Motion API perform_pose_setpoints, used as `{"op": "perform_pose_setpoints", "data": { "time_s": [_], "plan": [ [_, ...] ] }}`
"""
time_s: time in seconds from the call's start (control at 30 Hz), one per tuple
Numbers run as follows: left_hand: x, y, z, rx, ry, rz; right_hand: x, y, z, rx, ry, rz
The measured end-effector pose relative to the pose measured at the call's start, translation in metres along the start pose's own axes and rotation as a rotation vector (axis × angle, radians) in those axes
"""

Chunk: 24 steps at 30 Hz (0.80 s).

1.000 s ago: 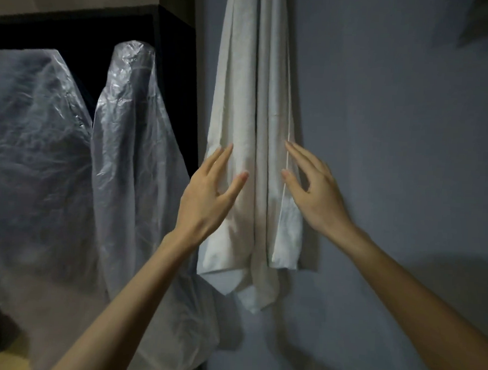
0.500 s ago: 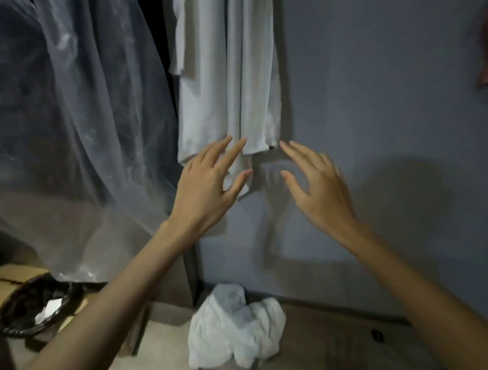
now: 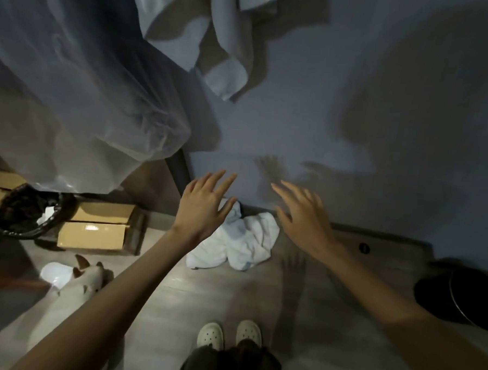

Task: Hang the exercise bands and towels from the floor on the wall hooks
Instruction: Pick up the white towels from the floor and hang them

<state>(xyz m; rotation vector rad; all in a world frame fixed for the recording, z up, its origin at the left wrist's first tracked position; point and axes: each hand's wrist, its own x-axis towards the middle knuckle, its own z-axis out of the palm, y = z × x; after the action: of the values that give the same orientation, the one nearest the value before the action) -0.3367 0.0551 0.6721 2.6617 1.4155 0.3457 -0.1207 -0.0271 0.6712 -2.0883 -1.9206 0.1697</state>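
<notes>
A crumpled white towel (image 3: 242, 244) lies on the floor against the grey-blue wall. My left hand (image 3: 203, 205) hovers over its left part with fingers spread and holds nothing. To the right of the towel, my right hand (image 3: 300, 213) is also empty and spread, a little above the floor. Another white towel (image 3: 216, 36) hangs on the wall at the top, its lower corners dangling; its hook is out of view. No exercise bands show.
Clear plastic sheeting (image 3: 72, 85) drapes on the left. Below it stand cardboard boxes (image 3: 96, 231) and a black-lined bin (image 3: 29, 210). A white bag (image 3: 71, 283) lies at lower left. A black round object (image 3: 463, 298) sits on the right. My white shoes (image 3: 229, 335) are near the bottom.
My view has swung down from the hanging towel to the floor. Both hands left the hung towel and dropped toward the crumpled towel below, still empty.
</notes>
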Motion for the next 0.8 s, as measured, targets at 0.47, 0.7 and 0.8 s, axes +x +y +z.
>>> {"op": "perform_pose_setpoints", "data": {
  "time_s": [0.47, 0.7, 0.8],
  "plan": [
    [-0.045, -0.087, 0.357, -0.087, -0.356, -0.187, -0.018, 0.106, 0.348, 0.182, -0.326, 0.147],
    [-0.068, -0.141, 0.572, -0.055, -0.472, -0.178, -0.028, 0.163, 0.564, 0.216, -0.443, 0.107],
    [-0.071, -0.159, 0.646, -0.062, -0.513, -0.192, -0.027, 0.182, 0.638, 0.193, -0.484, 0.105]
  ]
}}
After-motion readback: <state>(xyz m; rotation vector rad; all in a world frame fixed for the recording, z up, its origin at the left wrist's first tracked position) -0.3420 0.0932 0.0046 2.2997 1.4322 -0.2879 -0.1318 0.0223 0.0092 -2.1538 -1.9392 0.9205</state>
